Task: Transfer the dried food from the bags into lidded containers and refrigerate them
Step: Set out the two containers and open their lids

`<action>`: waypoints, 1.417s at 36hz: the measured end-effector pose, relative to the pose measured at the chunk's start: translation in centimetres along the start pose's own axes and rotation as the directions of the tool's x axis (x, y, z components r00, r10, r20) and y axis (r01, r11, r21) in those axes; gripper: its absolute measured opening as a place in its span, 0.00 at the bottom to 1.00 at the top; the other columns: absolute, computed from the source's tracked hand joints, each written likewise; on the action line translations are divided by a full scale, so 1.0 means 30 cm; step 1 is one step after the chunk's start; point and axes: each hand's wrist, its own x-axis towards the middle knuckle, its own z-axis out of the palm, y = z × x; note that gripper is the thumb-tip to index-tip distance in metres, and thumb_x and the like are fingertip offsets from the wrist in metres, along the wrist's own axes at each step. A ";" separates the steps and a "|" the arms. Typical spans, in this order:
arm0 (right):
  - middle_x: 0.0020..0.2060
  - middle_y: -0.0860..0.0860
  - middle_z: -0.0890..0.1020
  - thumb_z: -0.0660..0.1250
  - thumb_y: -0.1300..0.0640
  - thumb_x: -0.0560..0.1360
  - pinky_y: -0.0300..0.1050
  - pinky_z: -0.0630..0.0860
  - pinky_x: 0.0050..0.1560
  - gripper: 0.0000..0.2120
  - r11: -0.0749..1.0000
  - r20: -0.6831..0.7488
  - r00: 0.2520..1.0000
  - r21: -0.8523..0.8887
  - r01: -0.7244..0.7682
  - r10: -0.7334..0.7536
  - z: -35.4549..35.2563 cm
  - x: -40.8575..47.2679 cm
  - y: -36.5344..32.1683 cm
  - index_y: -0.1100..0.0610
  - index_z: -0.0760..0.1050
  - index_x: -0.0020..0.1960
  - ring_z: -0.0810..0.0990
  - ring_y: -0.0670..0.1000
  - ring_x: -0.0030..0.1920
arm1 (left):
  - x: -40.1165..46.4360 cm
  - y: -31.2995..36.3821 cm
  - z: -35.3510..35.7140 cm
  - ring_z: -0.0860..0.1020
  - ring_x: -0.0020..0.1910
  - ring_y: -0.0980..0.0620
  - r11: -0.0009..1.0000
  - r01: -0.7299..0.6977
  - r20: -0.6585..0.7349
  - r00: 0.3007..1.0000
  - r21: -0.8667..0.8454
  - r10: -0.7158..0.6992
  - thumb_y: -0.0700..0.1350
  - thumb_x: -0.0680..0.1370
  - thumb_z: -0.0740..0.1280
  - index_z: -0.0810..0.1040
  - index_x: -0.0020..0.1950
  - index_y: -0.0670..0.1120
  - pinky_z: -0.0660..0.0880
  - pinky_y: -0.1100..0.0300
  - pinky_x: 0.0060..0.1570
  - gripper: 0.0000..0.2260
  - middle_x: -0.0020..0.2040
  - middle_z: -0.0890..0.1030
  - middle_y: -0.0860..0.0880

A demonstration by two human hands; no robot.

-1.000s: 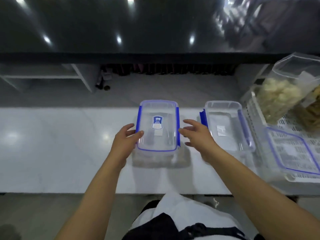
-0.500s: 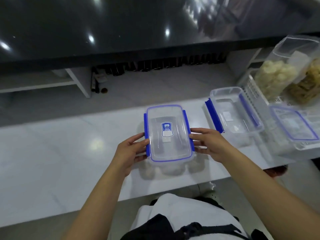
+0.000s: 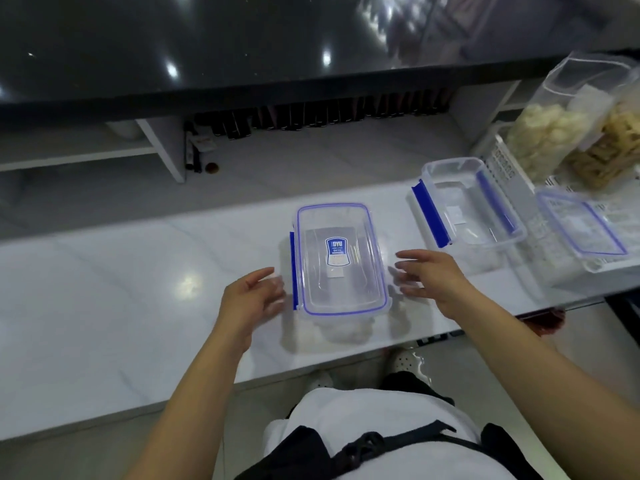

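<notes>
Two open hands, the left hand (image 3: 251,299) and right hand (image 3: 429,277), flank the lidded box (image 3: 341,259); uneven pulling on its clips could slide it off the near counter (image 3: 104,306) edge.

Both hands, left (image 3: 251,296) and right (image 3: 429,275), have released the lidded container (image 3: 341,259) and drawn slightly apart; its right clip now apparently unlatched.
</notes>
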 end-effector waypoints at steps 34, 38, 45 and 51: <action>0.49 0.54 0.84 0.68 0.60 0.77 0.50 0.80 0.50 0.02 0.998 0.056 0.998 0.042 0.038 -0.040 0.055 -0.023 -0.254 0.57 0.79 0.48 0.83 0.54 0.49 | -0.003 0.230 0.230 0.83 0.48 0.47 0.973 -0.133 0.118 0.987 0.186 0.113 0.39 0.79 0.66 0.82 0.57 0.44 0.81 0.56 0.45 0.09 0.53 0.84 0.46; 0.50 0.54 0.84 0.69 0.61 0.76 0.49 0.80 0.47 0.02 0.998 0.056 0.997 0.036 0.048 -0.050 0.049 0.011 -0.286 0.57 0.79 0.48 0.84 0.54 0.50 | 0.024 0.251 0.248 0.83 0.49 0.44 0.950 -0.181 0.113 0.981 0.253 0.157 0.36 0.78 0.65 0.83 0.55 0.45 0.83 0.47 0.51 0.10 0.52 0.85 0.45; 0.53 0.54 0.83 0.69 0.61 0.76 0.44 0.79 0.43 0.16 0.993 0.042 0.992 0.034 0.115 -0.117 0.038 0.040 -0.273 0.58 0.77 0.64 0.83 0.54 0.52 | -0.004 0.238 0.275 0.82 0.44 0.56 0.923 -0.297 0.070 0.955 0.245 0.289 0.32 0.77 0.65 0.80 0.54 0.52 0.78 0.67 0.37 0.16 0.46 0.84 0.57; 0.52 0.53 0.83 0.70 0.62 0.77 0.47 0.81 0.49 0.18 0.979 0.057 0.985 0.136 0.152 -0.161 0.024 0.021 -0.246 0.57 0.76 0.65 0.83 0.53 0.53 | -0.037 0.225 0.269 0.83 0.46 0.59 0.928 -0.343 0.013 0.938 0.145 0.345 0.33 0.78 0.68 0.80 0.59 0.57 0.81 0.65 0.38 0.19 0.49 0.83 0.63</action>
